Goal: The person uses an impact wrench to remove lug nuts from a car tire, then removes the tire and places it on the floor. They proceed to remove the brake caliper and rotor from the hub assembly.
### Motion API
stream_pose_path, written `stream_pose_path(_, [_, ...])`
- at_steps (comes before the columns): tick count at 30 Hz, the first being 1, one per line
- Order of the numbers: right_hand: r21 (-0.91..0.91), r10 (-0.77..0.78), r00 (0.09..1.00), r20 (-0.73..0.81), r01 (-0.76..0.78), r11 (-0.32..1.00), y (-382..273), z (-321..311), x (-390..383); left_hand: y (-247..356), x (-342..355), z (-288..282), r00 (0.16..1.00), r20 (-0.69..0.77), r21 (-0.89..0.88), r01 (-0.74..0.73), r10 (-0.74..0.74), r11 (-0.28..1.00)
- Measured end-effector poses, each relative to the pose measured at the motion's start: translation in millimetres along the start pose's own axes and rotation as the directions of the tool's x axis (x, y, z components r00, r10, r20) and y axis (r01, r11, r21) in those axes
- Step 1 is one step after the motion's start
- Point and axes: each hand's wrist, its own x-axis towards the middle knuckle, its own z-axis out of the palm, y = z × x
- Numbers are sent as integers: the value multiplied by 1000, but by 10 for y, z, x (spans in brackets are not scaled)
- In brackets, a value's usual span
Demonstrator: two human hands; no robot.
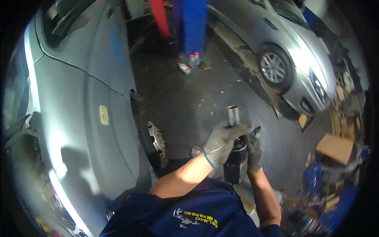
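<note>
A black impact wrench (235, 164) is held in front of my body, its nose pointing away from me. My right hand (253, 153), in a dark grey work glove, is closed around it on the right side. A shiny metal socket (233, 116) sticks up at the far end. My left hand (223, 143), in a pale grey knit glove, is closed around the socket's lower part, next to the wrench's nose. The gloved fingers hide where socket and wrench meet. A small dark part (256, 130) shows just beyond my right hand.
Close on my left stands a silver car (75, 118), with a bare wheel hub or disc (156, 139) beside it. Another silver car (292, 51) is at the far right. Bottles (184, 68) stand by a blue post (193, 27). Cardboard (334, 149) and clutter lie right.
</note>
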Motion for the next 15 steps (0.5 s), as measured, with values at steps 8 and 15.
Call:
stream_pose_path(8, [-45, -546, 512, 663, 755, 654, 252, 1074, 2462, 521, 766, -1630, 757, -621, -371, -510, 201, 776])
stream_pose_path(15, [334, -621, -32, 783, 865, 375, 283, 2324, 3205, 51, 907, -2625, 442, -896, -342, -752, 47, 563])
